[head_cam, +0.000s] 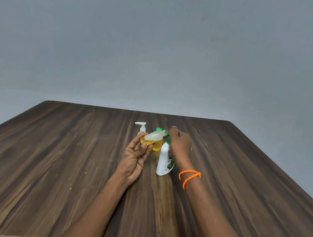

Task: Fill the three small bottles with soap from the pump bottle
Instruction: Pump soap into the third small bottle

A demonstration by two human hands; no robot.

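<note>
Left fingers (143, 145) curl up round a small clear bottle (153, 137), thumb on its near side, gripping it by the base; the bottle is tilted, neck pointing up and right toward the other hand, yellow soap (146, 141) pooled at the low end by the fingertips, upper part pale. Left hand (133, 159) is palm-up above the table (52, 156). Right hand (180, 144) is bent down over the top of the pump bottle (165, 160), fingers curled on the green pump head (166, 132); the nozzle tip pokes out left of the fingers and meets the small bottle's neck. Pump bottle is white with a green label, standing upright on the table directly under the right hand. Just behind the left fingertips stands a second small bottle (157, 145), yellow-filled with a green cap (158, 129), upright, partly hidden by the held one. Left of that, behind the left fingers, a small white pump-top bottle (141, 128), upright; contents not readable. An orange beaded band (189, 177) wraps the right wrist. Grey wall (159, 42) behind the table.
</note>
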